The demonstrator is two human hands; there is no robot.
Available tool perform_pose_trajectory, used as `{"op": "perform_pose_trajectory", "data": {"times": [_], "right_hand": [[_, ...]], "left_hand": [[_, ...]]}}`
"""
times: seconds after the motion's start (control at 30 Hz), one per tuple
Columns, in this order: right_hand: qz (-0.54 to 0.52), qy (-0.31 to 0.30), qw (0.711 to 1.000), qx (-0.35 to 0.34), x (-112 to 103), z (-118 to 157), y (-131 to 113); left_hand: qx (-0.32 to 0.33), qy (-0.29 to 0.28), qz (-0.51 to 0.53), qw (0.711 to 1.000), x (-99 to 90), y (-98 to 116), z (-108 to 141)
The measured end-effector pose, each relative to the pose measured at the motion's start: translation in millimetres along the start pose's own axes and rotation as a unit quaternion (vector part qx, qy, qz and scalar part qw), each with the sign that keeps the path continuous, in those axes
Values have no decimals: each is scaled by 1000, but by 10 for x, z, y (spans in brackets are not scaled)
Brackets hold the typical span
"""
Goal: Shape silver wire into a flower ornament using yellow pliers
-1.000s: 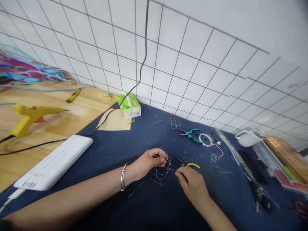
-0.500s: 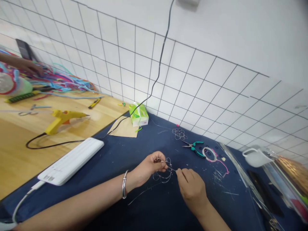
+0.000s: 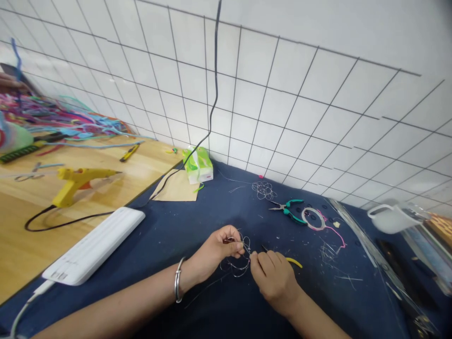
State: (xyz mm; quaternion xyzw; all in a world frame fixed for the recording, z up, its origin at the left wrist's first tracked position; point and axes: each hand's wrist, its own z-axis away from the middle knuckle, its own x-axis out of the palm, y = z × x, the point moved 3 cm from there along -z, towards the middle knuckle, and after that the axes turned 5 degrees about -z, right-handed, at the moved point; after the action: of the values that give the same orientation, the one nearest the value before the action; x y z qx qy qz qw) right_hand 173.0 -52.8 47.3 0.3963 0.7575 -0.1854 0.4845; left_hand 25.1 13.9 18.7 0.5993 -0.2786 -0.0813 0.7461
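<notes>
Thumb and fingers of my left hand (image 3: pixel 219 249) pinch a looped thin wire piece (image 3: pixel 240 269), whose rounded loops hang below and beside the fingertips. Just to its right, my right hand (image 3: pixel 273 278) is closed, its fingertips at the right edge of the loops on the wire. A tool with a yellow handle (image 3: pixel 294 262) lies partly hidden behind my right hand. Farther back on the dark blue mat are a coil of silver wire (image 3: pixel 264 190), green-handled pliers (image 3: pixel 291 210) and a pale ring-shaped spool (image 3: pixel 313 219) with pink cord.
On the left stand a white power bank (image 3: pixel 95 245), a yellow glue gun (image 3: pixel 76 182) and a green tissue pack (image 3: pixel 198 165). Colourful pipe cleaners (image 3: pixel 77 123) lie at the far left, near another person's hand (image 3: pixel 12 84). A white cup (image 3: pixel 391 217) is at the right.
The view has shifted, and the yellow handle now shows behind my right hand. My hands have drawn slightly closer together. The other person's hand has lifted, with a blue pipe cleaner upright beside it.
</notes>
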Motion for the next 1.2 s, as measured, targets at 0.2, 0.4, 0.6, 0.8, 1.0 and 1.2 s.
{"op": "perform_pose_trajectory", "data": {"times": [0.2, 0.4, 0.6, 0.8, 1.0, 1.2], "right_hand": [[-87, 19, 991, 95, 48, 12, -56], [-113, 32, 983, 142, -23, 20, 25], [-123, 38, 980, 152, -43, 37, 48], [-176, 19, 965, 195, -48, 5, -17], [-224, 2, 941, 255, -57, -31, -83], [-220, -4, 942, 255, -69, -36, -141]], "left_hand": [[10, -6, -41, 999, -10, 47, 35], [-11, -33, -39, 999, 7, 65, 78], [-22, -27, -44, 998, -2, 31, 80], [-12, 15, -43, 999, -9, 6, 83], [2, 35, -19, 999, -11, -12, 102], [13, 35, -12, 999, -3, 3, 114]]}}
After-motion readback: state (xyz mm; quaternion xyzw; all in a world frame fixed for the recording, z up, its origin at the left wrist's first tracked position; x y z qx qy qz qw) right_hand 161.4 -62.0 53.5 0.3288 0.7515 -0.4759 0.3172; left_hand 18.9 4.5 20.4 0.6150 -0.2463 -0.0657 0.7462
